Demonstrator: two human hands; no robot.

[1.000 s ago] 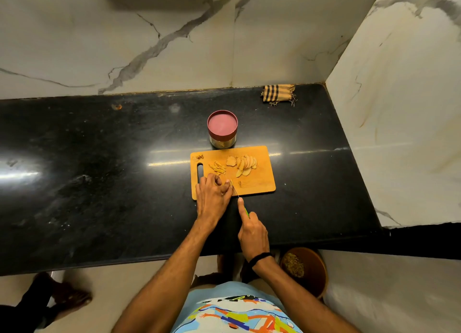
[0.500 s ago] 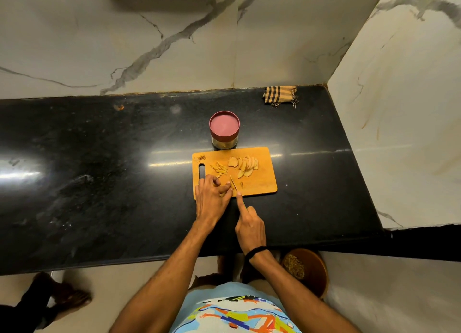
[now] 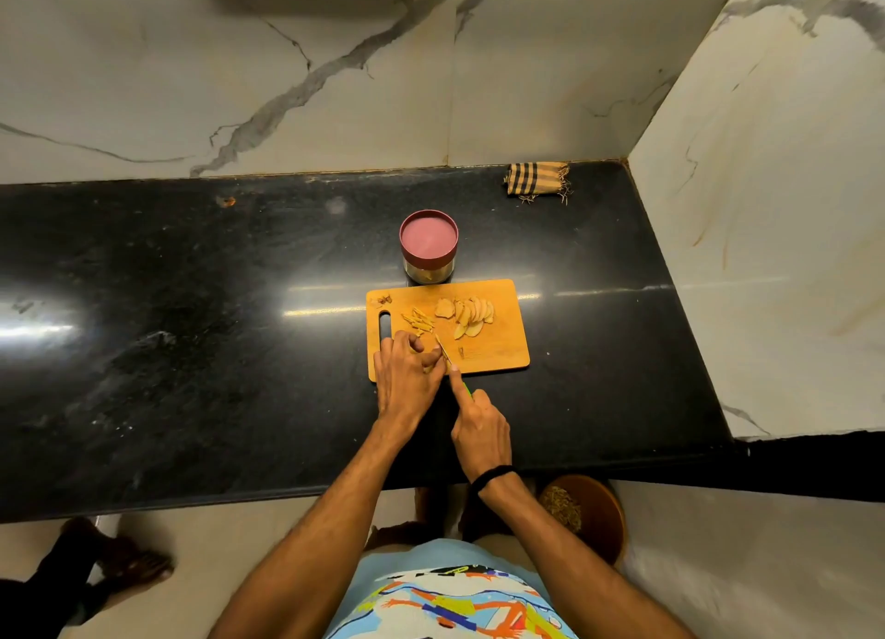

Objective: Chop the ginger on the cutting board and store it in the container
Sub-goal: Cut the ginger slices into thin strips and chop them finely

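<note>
An orange cutting board (image 3: 498, 351) lies on the black counter. Round ginger slices (image 3: 467, 315) are fanned at its far middle, and thin ginger strips (image 3: 420, 322) lie to their left. My left hand (image 3: 407, 375) presses down on ginger at the board's near left corner; that piece is hidden under my fingers. My right hand (image 3: 476, 420) grips a green-handled knife (image 3: 444, 349), forefinger along the spine, blade just right of my left fingertips. A steel container with a closed maroon lid (image 3: 429, 244) stands just behind the board.
A folded striped cloth (image 3: 536, 182) lies at the counter's back right by the marble wall corner. A brown bin (image 3: 586, 516) sits on the floor below the counter edge. Another person's foot (image 3: 115, 557) is on the floor at lower left.
The knife blade and my right hand have shifted slightly forward and back in a cutting stroke beside my left fingers. The slices, strips and container have stayed put.
</note>
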